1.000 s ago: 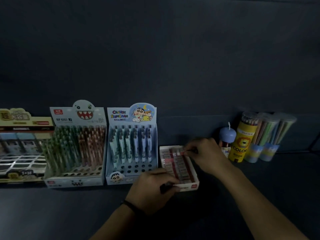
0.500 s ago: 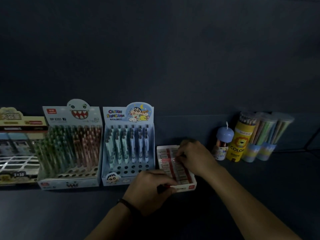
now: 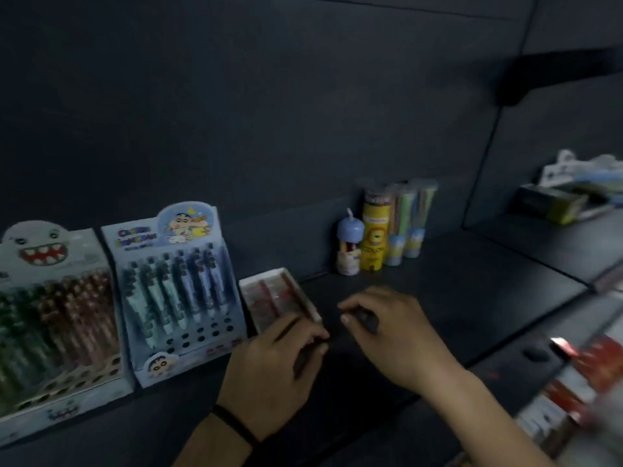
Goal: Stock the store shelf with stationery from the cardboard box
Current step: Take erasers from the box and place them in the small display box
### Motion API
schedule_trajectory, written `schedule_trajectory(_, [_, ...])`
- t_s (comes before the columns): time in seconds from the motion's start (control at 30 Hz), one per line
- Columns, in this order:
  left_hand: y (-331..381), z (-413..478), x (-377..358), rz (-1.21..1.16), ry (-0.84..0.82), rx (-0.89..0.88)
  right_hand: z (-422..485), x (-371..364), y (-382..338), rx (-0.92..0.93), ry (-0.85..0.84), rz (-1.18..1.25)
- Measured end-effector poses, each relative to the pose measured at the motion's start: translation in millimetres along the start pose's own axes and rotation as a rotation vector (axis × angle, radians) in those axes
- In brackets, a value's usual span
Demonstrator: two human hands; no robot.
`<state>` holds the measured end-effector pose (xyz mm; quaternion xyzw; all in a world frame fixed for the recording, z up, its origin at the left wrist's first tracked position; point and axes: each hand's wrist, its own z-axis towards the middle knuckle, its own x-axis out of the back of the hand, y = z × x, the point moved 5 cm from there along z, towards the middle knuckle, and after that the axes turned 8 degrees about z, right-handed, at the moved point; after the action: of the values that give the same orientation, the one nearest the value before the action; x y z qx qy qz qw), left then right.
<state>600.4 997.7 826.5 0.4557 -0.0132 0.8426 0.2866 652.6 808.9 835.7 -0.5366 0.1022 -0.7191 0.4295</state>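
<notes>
A dark shelf [image 3: 472, 291] meets a matte dark back panel [image 3: 303, 112]. Midway along it, the white stationery tray [image 3: 266, 274] sits beside the cartoon pen display [image 3: 175, 298]. The left hand [image 3: 273, 369] curls round a slim dark item [image 3: 303, 355]; the right hand [image 3: 394, 332] pinches a small dark piece [image 3: 365, 320]. Pencil tubes [image 3: 374, 237] line the back edge.
</notes>
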Motion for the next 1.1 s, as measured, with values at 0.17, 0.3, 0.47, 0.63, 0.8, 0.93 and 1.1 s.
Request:
schedule_trajectory(0.17, [109, 0, -28, -0.048, -0.325, -0.286, -120, 72, 31, -0.241, 0.149, -0.027])
schedule_trajectory(0.3, [219, -19, -86, -0.025, -0.523, -0.502, -239, 123, 73, -0.48, 0.174, -0.114])
schedule_trajectory(0.47, [371, -75, -172, -0.048, -0.756, -0.728, -426, 179, 133, -0.817, 0.205, -0.149])
schedule_trajectory(0.63, [509, -155, -264, -0.004, -1.037, -0.86, -626, 229, 173, -1.148, 0.261, -0.069])
schedule_trajectory(0.8, [615, -229, -350, 0.076, -1.245, -0.96, -810, 237, 220, -1.435, 0.26, 0.037])
schedule_trajectory(0.93, [676, -277, -426, 0.064, -1.402, -0.965, -917, 237, 275, -1.608, 0.33, 0.121])
schedule_trajectory(1.1, [743, -324, -543, 0.031, -1.538, -0.948, -1005, 219, 370, -1.772, 0.374, 0.219])
